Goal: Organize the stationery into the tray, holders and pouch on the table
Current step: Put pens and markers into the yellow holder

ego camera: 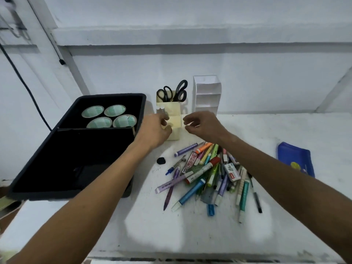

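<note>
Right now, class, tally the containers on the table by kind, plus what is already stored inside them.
Black tray: 1
Tape rolls in the tray: 4
Yellow holder: 1
Scissors in the yellow holder: 2
White holder: 1
Blue pouch: 1
Total: 10

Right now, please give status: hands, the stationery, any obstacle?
Left hand at yellow holder, fingers on a grey pen. Right hand holds nothing visible. Pen pile unsorted. No obstacle.
</note>
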